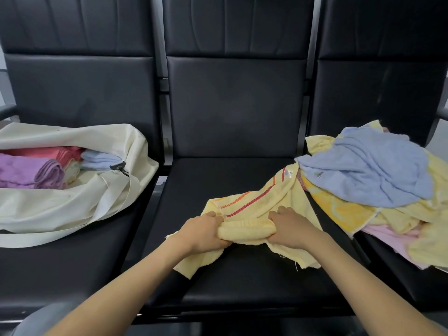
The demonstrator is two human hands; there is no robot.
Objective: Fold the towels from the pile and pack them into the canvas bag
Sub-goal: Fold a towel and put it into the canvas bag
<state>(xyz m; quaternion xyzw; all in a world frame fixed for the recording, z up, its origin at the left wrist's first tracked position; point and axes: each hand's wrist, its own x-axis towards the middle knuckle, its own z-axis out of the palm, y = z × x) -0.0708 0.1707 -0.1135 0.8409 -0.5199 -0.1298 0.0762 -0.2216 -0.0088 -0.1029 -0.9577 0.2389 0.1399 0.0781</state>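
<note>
A pale yellow towel with red and orange stripes (264,202) lies across the middle seat, its far end reaching the pile. My left hand (201,230) and my right hand (288,226) both grip a bunched roll of its near edge. The pile of towels (378,175) sits on the right seat, a light blue one on top of yellow and pink ones. The cream canvas bag (60,202) lies open on the left seat. Inside it are folded purple (26,173), red (55,151) and light blue (99,160) towels.
Three black padded seats (237,117) stand in a row with tall backrests. The bag's long strap (80,229) trails over the front of the left seat. A metal armrest (7,110) shows at the far left.
</note>
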